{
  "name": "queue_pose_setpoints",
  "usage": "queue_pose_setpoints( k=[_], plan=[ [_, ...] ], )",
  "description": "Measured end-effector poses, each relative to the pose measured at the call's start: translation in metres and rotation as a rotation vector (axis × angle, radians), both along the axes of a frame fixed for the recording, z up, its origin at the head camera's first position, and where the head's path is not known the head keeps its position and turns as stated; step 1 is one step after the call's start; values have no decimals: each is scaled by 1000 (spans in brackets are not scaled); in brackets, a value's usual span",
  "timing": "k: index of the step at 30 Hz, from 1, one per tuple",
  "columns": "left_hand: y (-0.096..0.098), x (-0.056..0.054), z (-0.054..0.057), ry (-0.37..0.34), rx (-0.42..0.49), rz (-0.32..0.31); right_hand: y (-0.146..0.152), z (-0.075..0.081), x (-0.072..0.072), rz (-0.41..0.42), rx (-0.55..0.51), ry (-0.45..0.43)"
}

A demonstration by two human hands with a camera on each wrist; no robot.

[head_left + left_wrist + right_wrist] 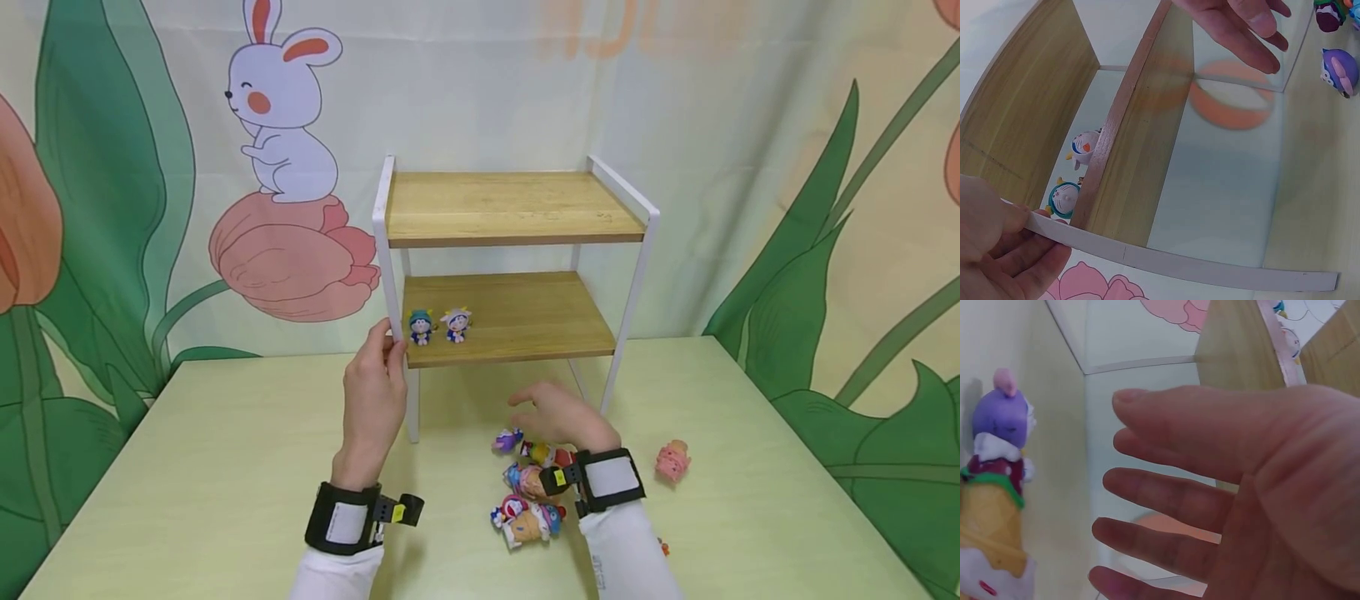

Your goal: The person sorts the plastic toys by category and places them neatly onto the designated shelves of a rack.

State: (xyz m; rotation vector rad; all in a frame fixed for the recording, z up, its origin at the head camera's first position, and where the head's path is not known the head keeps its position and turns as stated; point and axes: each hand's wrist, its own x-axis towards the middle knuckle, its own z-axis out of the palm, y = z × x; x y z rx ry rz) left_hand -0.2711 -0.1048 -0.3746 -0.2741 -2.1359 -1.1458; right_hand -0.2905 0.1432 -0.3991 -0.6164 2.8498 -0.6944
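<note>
My left hand [375, 400] grips the white left post [1166, 257] of a small two-tier wooden shelf [517, 204], thumb on one side and fingers on the other. Close beside those fingers, on the lower board [525, 312], stand a figurine in a green hat [421, 327] and one in a white horned hat [456, 324]. My right hand [558, 414] hovers in front of the shelf with fingers spread and nothing in its grasp. Below it lie several figurines, among them a purple-headed one [1000, 419] and one with a cone-shaped body [991, 515].
A pink figurine [672, 462] lies on the table [225, 500] to the right. Partly behind my right sleeve is a small orange piece [663, 547]. A printed cloth with a rabbit [288, 125] and flowers hangs behind the shelf.
</note>
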Motion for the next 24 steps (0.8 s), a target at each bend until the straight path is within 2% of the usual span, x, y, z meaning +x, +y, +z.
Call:
queue_pose_setpoints(
  k=[18, 24],
  plan=[
    [0, 0, 0, 2, 0, 2, -3, -13, -4, -22, -29, -92],
    [0, 0, 1, 5, 0, -1, -7, -17, -4, 17, -19, -91]
  ],
)
